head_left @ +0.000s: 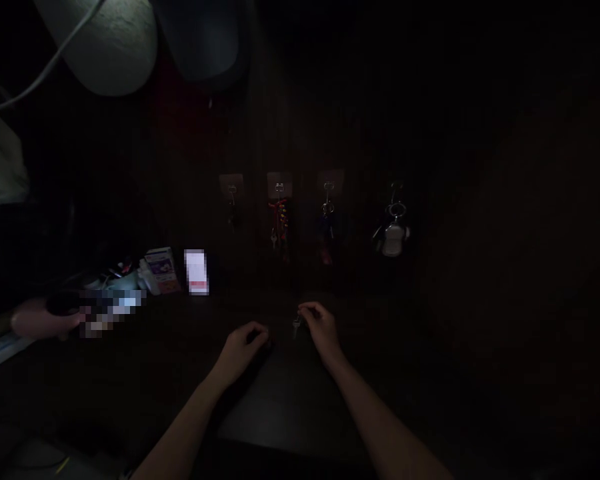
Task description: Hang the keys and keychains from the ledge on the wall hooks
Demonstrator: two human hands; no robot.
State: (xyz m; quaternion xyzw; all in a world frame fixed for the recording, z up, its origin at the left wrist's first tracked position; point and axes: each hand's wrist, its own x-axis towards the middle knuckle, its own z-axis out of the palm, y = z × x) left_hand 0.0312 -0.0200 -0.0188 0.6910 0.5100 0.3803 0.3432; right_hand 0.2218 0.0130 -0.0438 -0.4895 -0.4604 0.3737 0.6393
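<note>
In the dim head view, my right hand (pixel 322 328) pinches a small key (pixel 297 325) that hangs down from its fingertips above the dark tabletop (pixel 275 407). To its left, my left hand (pixel 241 348) is closed, thumb and fingers drawn together over the table. Something small and dark may be at those fingertips, but it is too dark to make out. Beyond the hands, a bunch of keys with a red cord and beads (pixel 281 217) hangs from a hook on the wall, and a second bunch on a ring (pixel 328 210) hangs to its right.
A large key ring with a metal fob (pixel 394 237) hangs at the right, and a dim hook (pixel 232 190) at the left. A lit phone (pixel 197 272) leans beside a small box (pixel 163 269). A pink object (pixel 43 319) lies far left. Two caps (pixel 113 60) hang above.
</note>
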